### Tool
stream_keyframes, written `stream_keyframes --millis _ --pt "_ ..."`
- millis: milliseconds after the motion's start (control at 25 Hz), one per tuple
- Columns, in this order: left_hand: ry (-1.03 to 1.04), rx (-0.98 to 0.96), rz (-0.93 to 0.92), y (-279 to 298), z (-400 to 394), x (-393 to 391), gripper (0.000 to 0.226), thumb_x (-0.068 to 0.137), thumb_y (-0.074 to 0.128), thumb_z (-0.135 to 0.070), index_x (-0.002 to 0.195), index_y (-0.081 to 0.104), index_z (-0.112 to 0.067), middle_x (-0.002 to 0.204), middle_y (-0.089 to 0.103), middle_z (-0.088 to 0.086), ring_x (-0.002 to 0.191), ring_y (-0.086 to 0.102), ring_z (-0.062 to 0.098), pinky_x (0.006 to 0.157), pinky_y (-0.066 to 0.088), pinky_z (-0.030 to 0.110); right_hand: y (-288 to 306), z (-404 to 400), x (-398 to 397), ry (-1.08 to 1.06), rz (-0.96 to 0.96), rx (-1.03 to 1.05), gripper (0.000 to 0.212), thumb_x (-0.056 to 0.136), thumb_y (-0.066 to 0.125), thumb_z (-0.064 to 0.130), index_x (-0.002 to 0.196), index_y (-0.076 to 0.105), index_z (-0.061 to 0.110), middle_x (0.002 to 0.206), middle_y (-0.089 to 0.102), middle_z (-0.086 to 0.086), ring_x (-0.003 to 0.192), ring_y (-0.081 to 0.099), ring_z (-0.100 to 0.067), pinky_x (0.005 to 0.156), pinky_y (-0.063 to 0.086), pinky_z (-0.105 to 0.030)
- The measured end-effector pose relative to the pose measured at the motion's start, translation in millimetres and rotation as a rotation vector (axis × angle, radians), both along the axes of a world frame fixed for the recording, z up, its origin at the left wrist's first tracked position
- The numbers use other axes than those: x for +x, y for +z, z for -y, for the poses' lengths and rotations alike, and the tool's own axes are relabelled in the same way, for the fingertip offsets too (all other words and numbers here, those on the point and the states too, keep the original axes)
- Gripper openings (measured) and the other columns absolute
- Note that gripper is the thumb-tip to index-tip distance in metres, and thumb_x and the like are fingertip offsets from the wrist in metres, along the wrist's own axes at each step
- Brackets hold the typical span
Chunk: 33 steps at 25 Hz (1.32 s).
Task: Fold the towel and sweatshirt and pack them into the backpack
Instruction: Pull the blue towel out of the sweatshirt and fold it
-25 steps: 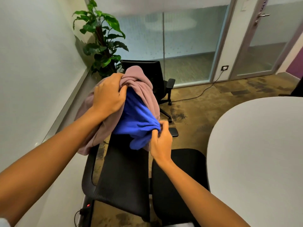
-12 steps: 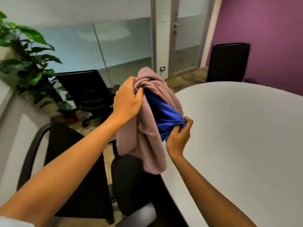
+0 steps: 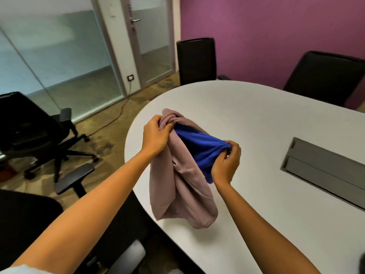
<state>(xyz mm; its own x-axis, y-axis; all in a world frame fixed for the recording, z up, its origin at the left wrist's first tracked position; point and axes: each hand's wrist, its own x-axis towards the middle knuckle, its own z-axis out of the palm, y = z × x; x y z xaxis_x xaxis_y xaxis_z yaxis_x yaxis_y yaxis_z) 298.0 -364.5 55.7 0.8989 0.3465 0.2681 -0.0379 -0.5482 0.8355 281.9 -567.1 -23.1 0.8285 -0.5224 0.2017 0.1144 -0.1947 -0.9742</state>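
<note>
Most of the blue towel [image 3: 199, 150] is hidden inside the sweatshirt [image 3: 177, 186]. The right fingers [image 3: 230, 149] are buried in cloth. The desk [image 3: 276, 119] runs off the right edge.

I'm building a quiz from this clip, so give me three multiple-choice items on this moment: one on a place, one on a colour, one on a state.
1. Where does the bundle of cloth hang?
A. over the white table's near end
B. on a chair seat
C. on the floor

2. What colour is the cloth that the right hand grips?
A. green
B. blue
C. white

3. What state is the left hand in?
A. flat on the table
B. hanging idle
C. gripping the pinkish garment

Answers:
1 A: the pinkish garment hangs above the table.
2 B: the right hand pinches the blue cloth.
3 C: the left hand has its fingers curled round the garment's top.
</note>
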Motion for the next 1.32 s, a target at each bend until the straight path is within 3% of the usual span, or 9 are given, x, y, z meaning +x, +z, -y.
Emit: stream_keyframes --millis 240,440,640,760,880,1000,1120,1240,1320 --pt "-0.148 0.013 -0.013 -2.4 42.5 59.7 0.025 0.091 0.07 -0.025 0.111 0.068 -0.011 0.102 0.069 0.0 0.089 0.063 0.015 0.077 0.047 0.022 -13.8 46.7 32.8 -0.095 0.017 -0.116 0.024 0.095 0.041 0.001 0.106 0.054 0.018 0.115 0.047 0.006 0.098 0.056 -0.013 0.088 0.05 -0.033" --pt "-0.3 0.114 0.079 5.6 60.6 132.7 0.028 0.093 0.067 -0.032 0.116 0.064 -0.016 0.107 0.069 -0.002 0.091 0.062 0.012 0.081 0.052 0.022 -9.3 62.5 70.3 -0.136 0.015 -0.074 0.023 0.098 0.043 0.003 0.108 0.053 0.022 0.111 0.057 0.007 0.096 0.057 0.0 0.079 0.045 -0.01" --pt "-0.373 0.305 -0.1 -35.3 58.7 177.7 0.057 0.09 0.069 -0.034 0.139 0.047 -0.017 0.14 0.05 0.004 0.127 0.047 0.022 0.102 0.043 0.036 -27.4 77.7 101.8 -0.111 -0.15 -0.153 0.02 0.099 0.046 0.005 0.108 0.058 0.017 0.111 0.061 0.002 0.094 0.06 -0.011 0.077 0.048 -0.016" --pt "-0.495 0.289 -0.043 -61.2 62.2 180.0 0.03 0.089 0.069 -0.021 0.118 0.065 -0.013 0.125 0.058 0.007 0.121 0.051 0.024 0.099 0.042 0.03 -37.4 87.4 106.6 -0.069 -0.238 -0.231 0.021 0.099 0.046 0.005 0.108 0.061 0.018 0.109 0.064 0.002 0.094 0.062 -0.015 0.081 0.055 -0.031" --pt "-0.659 0.275 -0.06 -83.4 76.7 172.8 0.013 0.084 0.074 -0.015 0.097 0.072 -0.014 0.107 0.067 0.004 0.108 0.058 0.021 0.096 0.048 0.037 -34.0 100.8 103.4 -0.01 -0.264 -0.28 0.021 0.099 0.047 0.005 0.106 0.062 0.019 0.104 0.067 0.002 0.092 0.064 -0.017 0.08 0.056 -0.033" --pt "-0.811 0.249 -0.179 -104.4 97.1 155.8 0.019 0.085 0.076 -0.021 0.103 0.07 -0.019 0.109 0.065 0.0 0.105 0.059 0.015 0.094 0.051 0.036 -22.4 116.0 97.5 0.059 -0.308 -0.319 0.019 0.1 0.046 0.011 0.105 0.062 0.021 0.099 0.068 0.002 0.087 0.065 -0.017 0.076 0.057 -0.033" --pt "-0.875 0.171 -0.38 -108.2 122.1 135.5 0.036 0.091 0.07 -0.028 0.123 0.058 -0.015 0.118 0.059 -0.001 0.103 0.058 0.015 0.088 0.049 0.03 -9.2 129.8 90.9 0.11 -0.308 -0.399 0.017 0.103 0.046 0.02 0.107 0.062 0.022 0.099 0.068 0.003 0.088 0.064 -0.014 0.075 0.052 -0.024" --pt "-0.611 -0.097 -0.649 -109.9 142.9 126.4 0.043 0.102 0.047 -0.048 0.125 0.054 -0.012 0.118 0.057 0.005 0.104 0.059 0.022 0.093 0.044 0.038 3.5 141.0 80.3 0.163 -0.241 -0.401 0.017 0.104 0.047 0.024 0.107 0.063 0.021 0.1 0.069 0.005 0.091 0.064 -0.01 0.079 0.049 -0.018" --pt "-0.458 -0.359 -0.994 -118.8 148.2 127.5 0.078 0.095 0.034 -0.071 0.14 0.046 -0.008 0.14 0.051 0.013 0.124 0.053 0.035 0.1 0.042 0.048 8.0 149.5 69.6 0.165 -0.219 -0.35 0.017 0.104 0.047 0.024 0.108 0.063 0.018 0.101 0.069 0.004 0.092 0.064 -0.01 0.081 0.05 -0.018"
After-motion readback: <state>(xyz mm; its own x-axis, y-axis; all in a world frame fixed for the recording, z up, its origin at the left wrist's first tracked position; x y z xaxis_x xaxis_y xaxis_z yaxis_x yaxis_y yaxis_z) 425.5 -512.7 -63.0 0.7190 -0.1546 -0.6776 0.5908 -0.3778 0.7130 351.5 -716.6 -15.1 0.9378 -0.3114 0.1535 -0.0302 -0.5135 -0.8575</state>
